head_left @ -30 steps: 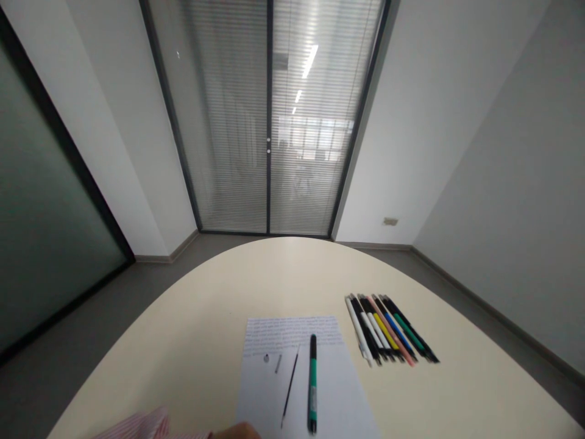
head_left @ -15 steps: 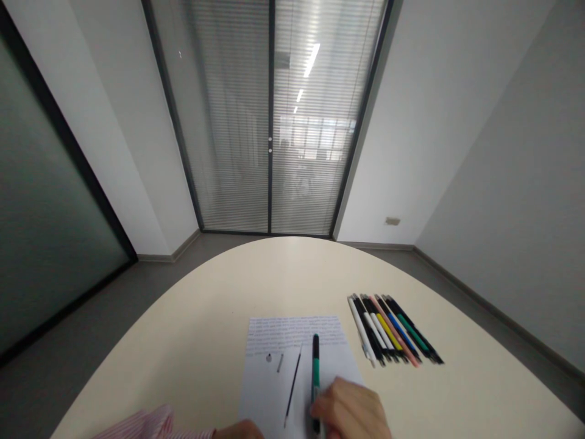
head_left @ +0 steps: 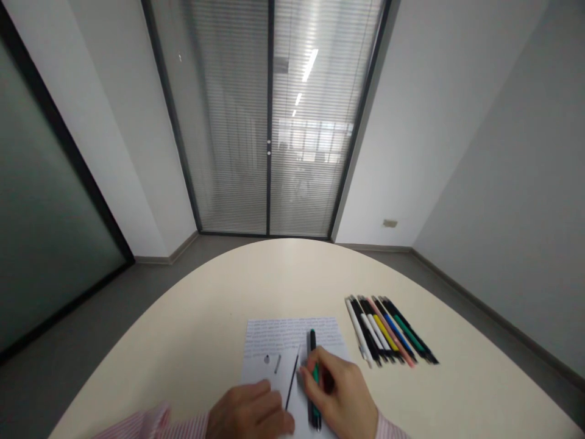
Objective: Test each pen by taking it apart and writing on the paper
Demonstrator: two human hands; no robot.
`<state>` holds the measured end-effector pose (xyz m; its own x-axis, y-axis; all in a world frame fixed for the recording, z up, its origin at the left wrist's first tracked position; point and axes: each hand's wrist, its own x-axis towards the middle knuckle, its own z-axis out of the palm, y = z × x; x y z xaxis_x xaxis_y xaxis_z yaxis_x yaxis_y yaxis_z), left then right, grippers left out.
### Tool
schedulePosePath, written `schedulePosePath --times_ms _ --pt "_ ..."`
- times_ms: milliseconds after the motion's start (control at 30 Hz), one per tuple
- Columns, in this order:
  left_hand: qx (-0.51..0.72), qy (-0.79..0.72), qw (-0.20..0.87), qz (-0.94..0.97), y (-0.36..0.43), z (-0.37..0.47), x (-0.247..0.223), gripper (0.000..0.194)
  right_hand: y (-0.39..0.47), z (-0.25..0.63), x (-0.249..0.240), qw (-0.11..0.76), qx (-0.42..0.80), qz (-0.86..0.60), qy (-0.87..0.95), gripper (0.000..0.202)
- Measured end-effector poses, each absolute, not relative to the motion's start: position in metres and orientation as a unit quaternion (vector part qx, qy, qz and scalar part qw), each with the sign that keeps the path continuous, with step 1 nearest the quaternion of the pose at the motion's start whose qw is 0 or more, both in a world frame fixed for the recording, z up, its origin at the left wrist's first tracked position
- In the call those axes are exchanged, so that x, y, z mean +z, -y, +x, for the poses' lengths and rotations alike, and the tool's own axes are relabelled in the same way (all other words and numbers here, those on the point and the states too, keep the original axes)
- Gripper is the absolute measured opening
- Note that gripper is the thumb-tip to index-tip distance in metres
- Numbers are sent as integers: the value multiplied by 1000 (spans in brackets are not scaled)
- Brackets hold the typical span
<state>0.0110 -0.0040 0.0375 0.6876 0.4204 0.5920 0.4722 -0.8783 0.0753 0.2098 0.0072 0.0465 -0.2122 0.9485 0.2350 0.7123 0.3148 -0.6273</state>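
On a written-on sheet of paper lie a thin black pen refill, a small grey tube-like part and a tiny dark round part. Beside the refill is a green and black pen, lengthwise on the sheet. My right hand is closed, thumb and forefinger pinched around the pen's middle; the palm side of the grip is hidden. My left hand rests at the lower left of the sheet, fingers loosely bent, nothing visible in them. Its fingertips cover the refill's lower end.
Several pens lie in a slanted row to the right of the paper, in white, black, yellow, pink, blue and green. The pale round table curves away toward a glass partition with blinds.
My right hand has moved up along the pen from its lower end to its middle. My left hand has come further into view, over the lower left of the paper and the refill's end.
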Motion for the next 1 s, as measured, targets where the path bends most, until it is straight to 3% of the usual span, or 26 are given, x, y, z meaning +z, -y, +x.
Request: schedulePosePath --times_ms 167,367,767,1000 --pt "-330 333 35 -883 -2 15 39 53 -10 215 44 419 256 -531 691 15" --pt "-339 348 20 -874 -3 15 25 33 -12 214 43 542 286 -504 609 17" --pt "-330 342 -23 -880 -4 13 37 46 -14 220 42 540 256 -497 629 20" --pt "-387 418 -203 -796 -12 3 53 17 -13 222 47 532 215 -489 657 17"
